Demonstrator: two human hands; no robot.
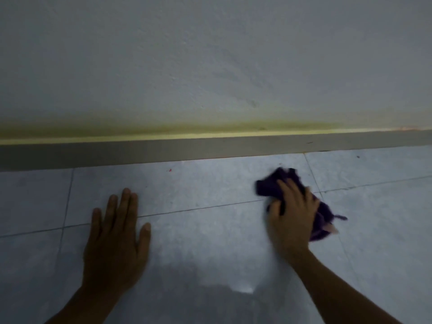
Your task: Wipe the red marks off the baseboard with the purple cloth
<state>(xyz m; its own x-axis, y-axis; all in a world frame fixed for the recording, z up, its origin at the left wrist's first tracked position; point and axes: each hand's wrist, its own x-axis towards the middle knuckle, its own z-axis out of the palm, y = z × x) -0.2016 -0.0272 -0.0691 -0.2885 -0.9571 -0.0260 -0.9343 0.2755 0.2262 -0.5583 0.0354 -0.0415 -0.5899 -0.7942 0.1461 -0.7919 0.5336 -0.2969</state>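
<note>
A grey baseboard (210,148) runs across the view where the wall meets the floor. A faint red mark (310,142) shows on it toward the right, and a reddish smear (408,128) lies along its top edge at the far right. My right hand (292,213) grips a crumpled purple cloth (278,183) on the floor tiles, a short way in front of the baseboard. My left hand (117,242) rests flat on the floor with fingers spread, holding nothing.
The floor is pale grey tile (210,230) with dark grout lines. A small red speck (170,170) lies on the tile near the baseboard. The white wall (210,54) above has a yellow-green stain (210,127) along its bottom.
</note>
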